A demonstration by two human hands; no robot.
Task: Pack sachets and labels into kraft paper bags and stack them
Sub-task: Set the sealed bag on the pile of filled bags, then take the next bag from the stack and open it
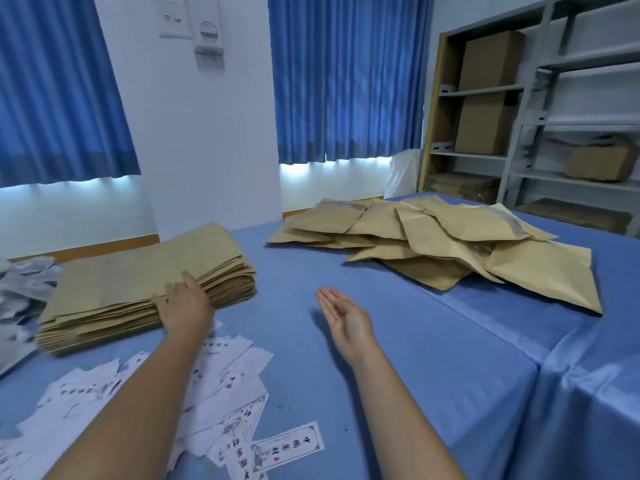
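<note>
Here left hand (183, 303) meets stack's (138, 271) near edge, grip unclear; right hand (343, 318), fingers straight and together, hovers over open cloth (433, 358) right of it

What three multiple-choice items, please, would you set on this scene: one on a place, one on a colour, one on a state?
1. Where do the labels lie?
A. on the shelf
B. near left, by the bag stack
C. on the loose bags

2. What colour is the cloth?
A. blue
B. green
C. red

3. How is the right hand?
A. gripping a bag
B. in a fist
C. open, holding nothing

Key: B, they are scattered just in front of the stack; A, it is blue all over; C, its fingers are straight and the palm is bare.
</note>
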